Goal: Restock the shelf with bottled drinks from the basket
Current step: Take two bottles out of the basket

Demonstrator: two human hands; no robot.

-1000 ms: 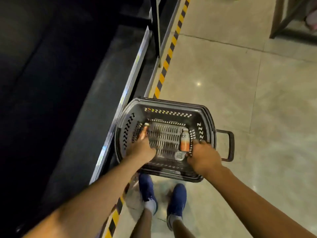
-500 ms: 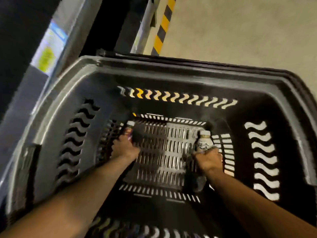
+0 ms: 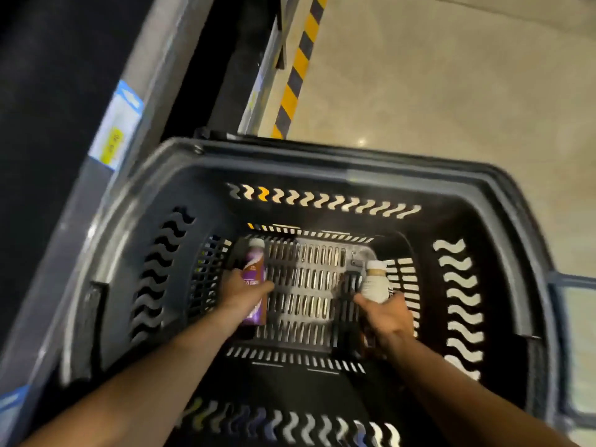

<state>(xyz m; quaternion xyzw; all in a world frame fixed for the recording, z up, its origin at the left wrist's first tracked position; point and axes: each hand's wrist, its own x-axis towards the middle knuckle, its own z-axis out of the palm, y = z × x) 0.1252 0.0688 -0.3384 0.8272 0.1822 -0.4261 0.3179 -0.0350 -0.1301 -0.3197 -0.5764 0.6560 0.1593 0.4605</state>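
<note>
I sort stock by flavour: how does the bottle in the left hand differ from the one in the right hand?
The purple bottle in the left hand has a purple label; the pale bottle in the right hand is cream-white. The purple bottle is on the basket's left side, the pale bottle on its right. Both have light caps pointing away, and each is gripped.

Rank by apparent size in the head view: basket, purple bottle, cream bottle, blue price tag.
1. basket
2. blue price tag, slightly bigger than either bottle
3. purple bottle and cream bottle: both partly covered, not ranked
</note>
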